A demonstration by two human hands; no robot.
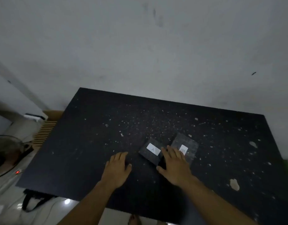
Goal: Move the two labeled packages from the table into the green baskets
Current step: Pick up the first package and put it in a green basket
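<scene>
Both hands (148,168) beside packages (169,150) on table (75,151)

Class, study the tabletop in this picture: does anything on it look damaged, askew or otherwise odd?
Yes. The black table is chipped: pale flecks scatter across it, with larger bare patches near its right edge. The package labelled A lies skewed to the table edge, and the package labelled B sits partly under the right hand.
</scene>
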